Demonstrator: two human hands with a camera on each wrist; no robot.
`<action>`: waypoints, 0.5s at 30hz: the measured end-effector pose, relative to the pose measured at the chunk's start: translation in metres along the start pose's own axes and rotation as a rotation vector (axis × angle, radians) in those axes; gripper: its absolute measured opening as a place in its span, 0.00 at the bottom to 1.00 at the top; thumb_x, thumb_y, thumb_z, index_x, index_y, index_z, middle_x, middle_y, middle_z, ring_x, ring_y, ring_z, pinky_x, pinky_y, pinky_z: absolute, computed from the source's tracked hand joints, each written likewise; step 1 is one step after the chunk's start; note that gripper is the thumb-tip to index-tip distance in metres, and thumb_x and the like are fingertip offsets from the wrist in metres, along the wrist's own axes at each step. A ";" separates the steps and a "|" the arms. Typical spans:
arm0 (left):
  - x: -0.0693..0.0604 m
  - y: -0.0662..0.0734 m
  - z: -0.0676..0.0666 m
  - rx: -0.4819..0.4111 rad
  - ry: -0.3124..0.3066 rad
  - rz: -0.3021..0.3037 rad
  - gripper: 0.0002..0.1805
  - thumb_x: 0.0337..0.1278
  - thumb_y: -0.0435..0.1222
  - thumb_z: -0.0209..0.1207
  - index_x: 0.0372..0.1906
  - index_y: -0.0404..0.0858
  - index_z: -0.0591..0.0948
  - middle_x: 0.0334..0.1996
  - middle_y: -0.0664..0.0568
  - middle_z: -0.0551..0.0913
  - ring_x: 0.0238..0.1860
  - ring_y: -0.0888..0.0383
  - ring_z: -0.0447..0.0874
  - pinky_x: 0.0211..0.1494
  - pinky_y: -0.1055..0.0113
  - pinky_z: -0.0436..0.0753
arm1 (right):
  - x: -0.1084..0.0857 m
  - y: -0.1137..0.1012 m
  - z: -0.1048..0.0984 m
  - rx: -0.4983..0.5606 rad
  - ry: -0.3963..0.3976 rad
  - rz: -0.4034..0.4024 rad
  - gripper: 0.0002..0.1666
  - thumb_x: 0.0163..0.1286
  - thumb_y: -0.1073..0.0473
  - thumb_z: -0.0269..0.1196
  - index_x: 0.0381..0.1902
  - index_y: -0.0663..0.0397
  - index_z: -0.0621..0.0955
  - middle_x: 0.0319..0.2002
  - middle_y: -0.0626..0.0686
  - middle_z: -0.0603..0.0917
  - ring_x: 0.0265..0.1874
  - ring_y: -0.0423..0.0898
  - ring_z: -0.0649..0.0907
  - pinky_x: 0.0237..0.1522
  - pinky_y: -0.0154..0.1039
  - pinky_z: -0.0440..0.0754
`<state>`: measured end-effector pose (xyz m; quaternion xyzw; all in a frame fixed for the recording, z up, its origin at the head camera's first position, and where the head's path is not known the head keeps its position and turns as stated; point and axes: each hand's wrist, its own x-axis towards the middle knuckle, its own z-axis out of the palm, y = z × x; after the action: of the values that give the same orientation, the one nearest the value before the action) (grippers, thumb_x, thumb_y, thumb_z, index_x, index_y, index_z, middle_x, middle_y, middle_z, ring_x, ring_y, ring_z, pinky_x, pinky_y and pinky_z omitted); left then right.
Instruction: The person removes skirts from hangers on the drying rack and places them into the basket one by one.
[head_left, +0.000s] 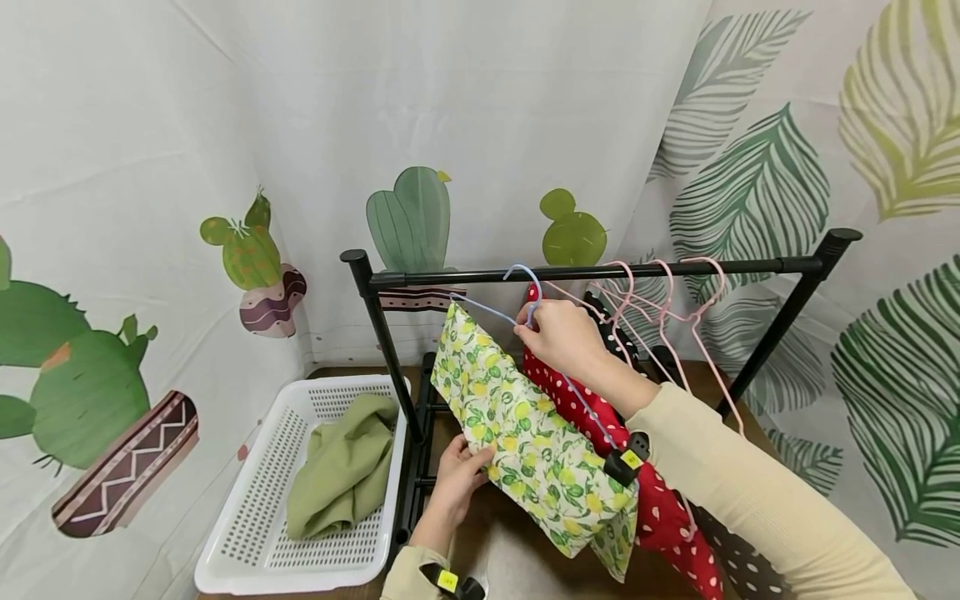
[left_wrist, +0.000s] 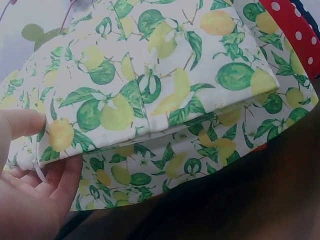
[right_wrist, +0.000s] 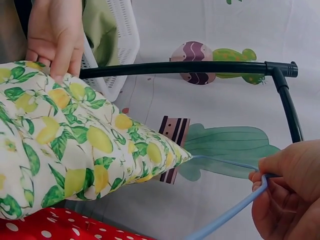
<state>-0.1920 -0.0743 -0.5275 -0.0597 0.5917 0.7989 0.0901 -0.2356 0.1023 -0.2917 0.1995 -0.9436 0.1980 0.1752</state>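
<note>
A lemon-print cloth (head_left: 517, 425) hangs folded over a blue hanger (head_left: 486, 308), slanting down to the right in the head view. My right hand (head_left: 562, 333) pinches the hanger just below its hook; the hook overlaps the black rail, and I cannot tell whether it rests on it. In the right wrist view the thumb and fingers of that hand (right_wrist: 290, 185) hold the blue hanger neck. My left hand (head_left: 456, 479) grips the cloth's lower left edge. In the left wrist view, the left thumb lies on top of the cloth (left_wrist: 165, 85) and the fingers underneath.
Right of the cloth hang a red polka-dot cloth (head_left: 573, 408) and a black polka-dot one (head_left: 738, 550). Several pink hangers (head_left: 665, 292) hook over the black rack's rail (head_left: 465, 279). At left stands a white basket (head_left: 240, 533) holding a green cloth (head_left: 341, 471).
</note>
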 end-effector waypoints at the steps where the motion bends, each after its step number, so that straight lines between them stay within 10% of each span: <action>1: -0.001 0.002 0.000 0.005 0.003 -0.001 0.26 0.53 0.33 0.61 0.56 0.33 0.67 0.38 0.52 0.82 0.35 0.59 0.82 0.37 0.66 0.81 | 0.000 0.001 0.000 -0.001 0.005 -0.002 0.07 0.61 0.56 0.63 0.31 0.53 0.84 0.22 0.49 0.82 0.11 0.41 0.70 0.14 0.34 0.65; 15: -0.014 0.017 -0.008 0.102 -0.025 0.063 0.25 0.55 0.30 0.58 0.58 0.31 0.66 0.41 0.49 0.82 0.37 0.58 0.81 0.38 0.64 0.81 | -0.002 0.004 0.000 -0.014 0.034 -0.036 0.06 0.61 0.57 0.63 0.31 0.54 0.84 0.23 0.50 0.82 0.14 0.41 0.72 0.17 0.34 0.67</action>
<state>-0.1826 -0.0877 -0.5107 -0.0265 0.6321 0.7708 0.0754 -0.2356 0.1066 -0.2943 0.2118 -0.9381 0.1915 0.1963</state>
